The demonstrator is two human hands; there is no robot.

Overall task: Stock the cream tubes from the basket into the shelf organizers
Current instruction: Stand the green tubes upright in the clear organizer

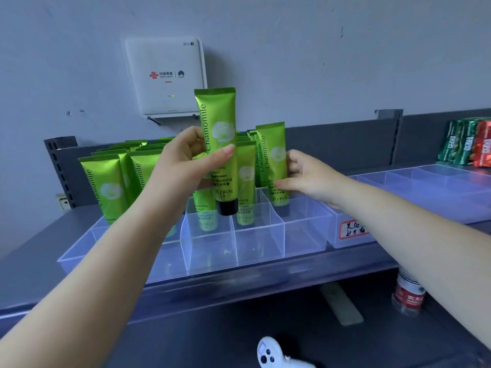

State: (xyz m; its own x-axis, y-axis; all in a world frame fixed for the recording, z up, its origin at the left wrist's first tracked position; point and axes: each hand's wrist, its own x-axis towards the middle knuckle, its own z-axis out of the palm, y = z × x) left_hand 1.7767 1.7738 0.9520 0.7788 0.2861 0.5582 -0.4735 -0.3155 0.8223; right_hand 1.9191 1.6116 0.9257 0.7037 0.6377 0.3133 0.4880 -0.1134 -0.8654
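Head view: left hand grips tube; right hand pinches organizer's tube.

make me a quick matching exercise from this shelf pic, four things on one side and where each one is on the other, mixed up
Things:
1. router
2. raised tube
3. snack packs
4. bottle

Places:
A. far right of the shelf
B. on the wall
C. below the shelf, at right
D. in the left hand

Pairs: 1-B, 2-D, 3-A, 4-C
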